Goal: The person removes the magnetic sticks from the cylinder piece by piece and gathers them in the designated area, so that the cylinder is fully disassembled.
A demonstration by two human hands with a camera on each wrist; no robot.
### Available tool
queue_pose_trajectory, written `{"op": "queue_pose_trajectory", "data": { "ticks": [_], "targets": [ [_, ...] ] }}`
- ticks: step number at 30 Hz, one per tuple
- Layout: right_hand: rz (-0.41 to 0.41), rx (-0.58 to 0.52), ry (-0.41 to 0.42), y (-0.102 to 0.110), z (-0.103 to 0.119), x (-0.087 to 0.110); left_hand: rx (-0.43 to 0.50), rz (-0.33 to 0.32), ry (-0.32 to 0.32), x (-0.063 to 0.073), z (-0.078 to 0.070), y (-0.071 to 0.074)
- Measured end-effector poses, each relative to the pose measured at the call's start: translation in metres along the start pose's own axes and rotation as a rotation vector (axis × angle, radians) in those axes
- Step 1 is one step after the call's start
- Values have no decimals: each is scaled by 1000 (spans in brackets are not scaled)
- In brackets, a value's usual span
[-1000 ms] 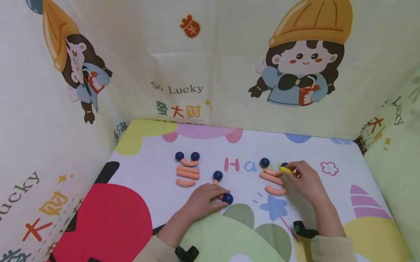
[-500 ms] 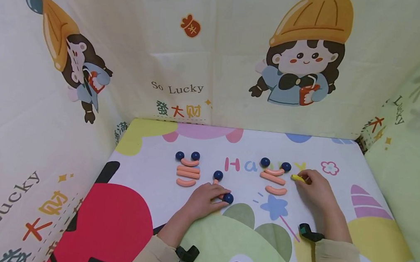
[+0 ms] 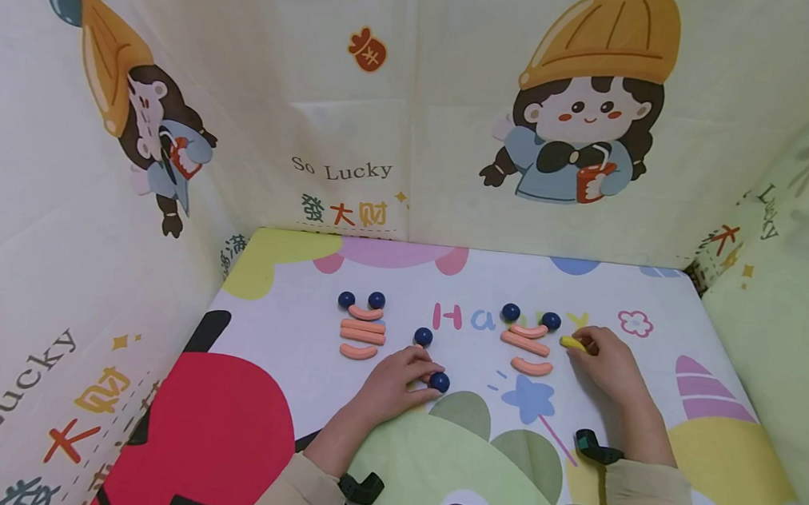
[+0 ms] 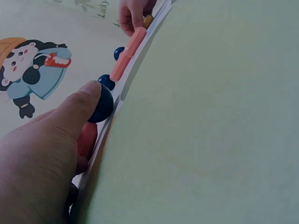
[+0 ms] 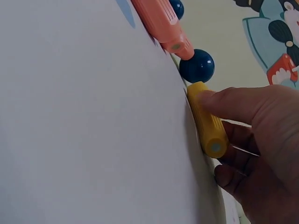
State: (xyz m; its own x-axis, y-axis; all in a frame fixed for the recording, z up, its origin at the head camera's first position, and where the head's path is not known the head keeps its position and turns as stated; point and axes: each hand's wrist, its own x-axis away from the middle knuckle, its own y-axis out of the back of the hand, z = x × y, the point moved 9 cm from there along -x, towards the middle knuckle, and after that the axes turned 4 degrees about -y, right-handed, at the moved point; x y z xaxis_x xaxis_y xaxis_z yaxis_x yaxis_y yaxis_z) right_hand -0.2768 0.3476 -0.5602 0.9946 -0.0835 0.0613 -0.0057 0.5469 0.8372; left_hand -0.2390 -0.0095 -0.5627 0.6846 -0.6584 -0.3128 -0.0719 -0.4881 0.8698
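My right hand (image 3: 607,362) pinches a short yellow magnetic building stick (image 5: 205,120), thumb on top, fingers behind. The stick lies beside a navy ball (image 5: 197,66) at the right end of a pink group. My left hand (image 3: 393,384) grips another navy ball (image 3: 440,382) between thumb and fingers. In the left wrist view the thumb presses on this ball (image 4: 102,105), and a pink stick (image 4: 87,141) shows under the hand, partly hidden. Just beyond the left fingers sits one more navy ball (image 3: 423,336), against a pink piece mostly covered by the fingers.
At left, two navy balls (image 3: 376,300) top a column of straight and curved pink sticks (image 3: 363,336). The right-hand group has a straight pink stick (image 3: 525,343) and a curved one (image 3: 532,367). A patterned cloth (image 3: 416,125) walls the printed table mat (image 3: 307,380).
My right hand has drawn back rightward and nearer from the right group's ball, keeping the yellow stick. The ball beyond my left fingers has shifted slightly right, as those fingers rose a little.
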Motion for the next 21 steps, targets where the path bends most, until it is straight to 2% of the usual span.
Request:
{"op": "queue_pose_trajectory", "data": {
  "ticks": [4,10,12,15,19,21],
  "targets": [
    [-25,8,-16,7,6,1,0,2,9,0,0,1],
    [-101,10,85,22,40,9,-4,8,15,0,1,1],
    [-90,5,116,20,55,12,3,1,15,0,2,1],
    [-31,-27,150,9,79,16,31,-2,38,1,4,1],
    [57,-78,220,-14,107,23,115,-36,123,3,11,2],
    [85,-81,276,-27,120,26,154,-82,157,4,15,6]
  ]
}}
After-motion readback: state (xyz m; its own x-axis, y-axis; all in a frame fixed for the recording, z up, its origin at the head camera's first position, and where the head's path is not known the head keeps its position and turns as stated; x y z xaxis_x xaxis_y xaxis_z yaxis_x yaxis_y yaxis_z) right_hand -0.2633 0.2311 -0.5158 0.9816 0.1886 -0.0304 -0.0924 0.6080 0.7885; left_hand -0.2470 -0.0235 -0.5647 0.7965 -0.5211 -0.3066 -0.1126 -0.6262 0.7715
